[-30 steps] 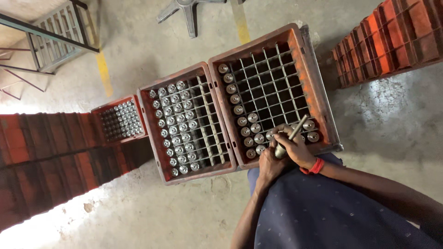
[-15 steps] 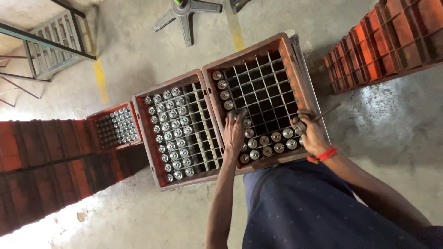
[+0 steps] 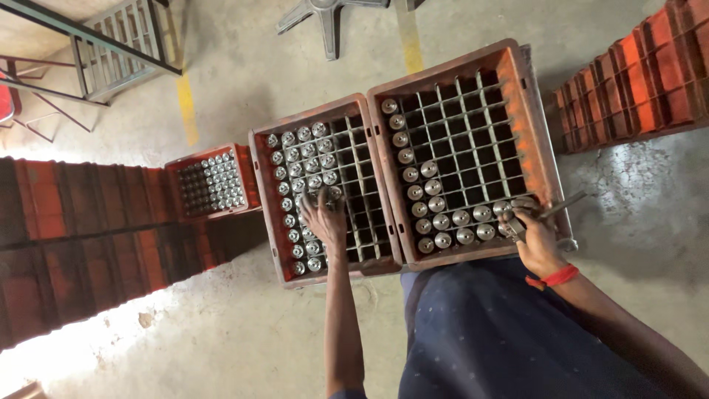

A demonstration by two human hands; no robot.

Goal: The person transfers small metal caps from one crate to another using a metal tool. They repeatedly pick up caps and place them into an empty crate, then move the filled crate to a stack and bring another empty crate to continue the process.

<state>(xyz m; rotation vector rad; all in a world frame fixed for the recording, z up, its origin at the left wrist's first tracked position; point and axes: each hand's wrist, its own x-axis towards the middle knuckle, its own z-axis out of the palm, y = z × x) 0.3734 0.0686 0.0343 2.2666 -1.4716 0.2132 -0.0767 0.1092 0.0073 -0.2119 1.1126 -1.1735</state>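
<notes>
Metal caps shine under the left hand point(image 3: 323, 218), whose fingers point(image 3: 316, 201) curl over bottle tops in the middle crate point(image 3: 264, 193); whether they actually grip a bottle I cannot tell. The right hand point(image 3: 533, 235), with a red band point(image 3: 552, 278) at the wrist, is clenched on a thin metal tool point(image 3: 550, 210) at the near right corner of the right crate point(image 3: 528, 111), just beside its front row of capped bottles point(image 3: 452, 219).

A bottle pulled up at a slant could catch on the divider grid and slip from the fingers, and the tool, held so close to the caps, could knock one.

Both crates are red plastic and worn, and no label is readable. A smaller crate point(image 3: 173, 188) of capped bottles sits lower at the left. Stacks of red crates point(image 3: 635, 74) stand at either side. A yellow stripe point(image 3: 185, 103) runs across the concrete floor.
</notes>
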